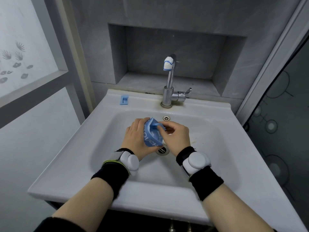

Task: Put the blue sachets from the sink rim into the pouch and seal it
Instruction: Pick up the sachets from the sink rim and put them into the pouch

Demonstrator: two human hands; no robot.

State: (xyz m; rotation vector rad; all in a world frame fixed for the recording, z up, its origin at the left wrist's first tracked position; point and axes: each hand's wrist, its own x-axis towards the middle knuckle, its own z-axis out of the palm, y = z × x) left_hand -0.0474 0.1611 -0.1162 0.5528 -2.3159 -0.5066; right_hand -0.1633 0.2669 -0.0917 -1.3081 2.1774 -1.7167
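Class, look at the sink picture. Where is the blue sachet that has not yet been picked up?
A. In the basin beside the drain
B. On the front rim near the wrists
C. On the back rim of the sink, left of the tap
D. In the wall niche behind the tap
C: the loose blue sachet lies flat on the sink's back rim, left of the tap, while both hands work at the pouch over the basin.

Blue pouch (153, 136) with white lettering, blue sachet (124, 100), white sink (209, 111), perhaps blue-edged tap wrap (168, 64)
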